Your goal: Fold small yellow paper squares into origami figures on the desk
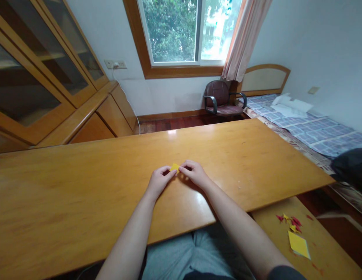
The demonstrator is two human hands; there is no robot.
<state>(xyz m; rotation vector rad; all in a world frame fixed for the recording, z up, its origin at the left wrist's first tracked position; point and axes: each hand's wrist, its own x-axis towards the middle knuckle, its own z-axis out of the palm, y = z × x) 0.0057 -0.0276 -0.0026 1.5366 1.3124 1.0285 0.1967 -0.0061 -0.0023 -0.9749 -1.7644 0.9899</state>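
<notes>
A small piece of yellow paper [174, 167] is held just above the wooden table [96, 186], between my two hands. My left hand [160, 181] pinches its left and lower side, thumb toward the paper's front edge. On the right side, my right hand [194, 172] has thumb and fingertips pressed together at the paper's right edge. The paper looks folded, but its exact folds are too small to make out. Parts of its edges are hidden behind my fingertips.
On a lower surface [274, 221] at right lie a stack of yellow paper squares [298, 245] and several small red and yellow folded pieces [296, 222]. A brown armchair [220, 97] stands beyond the table. A bed [303, 120] is at right, a glass-doored cabinet [61, 93] at left.
</notes>
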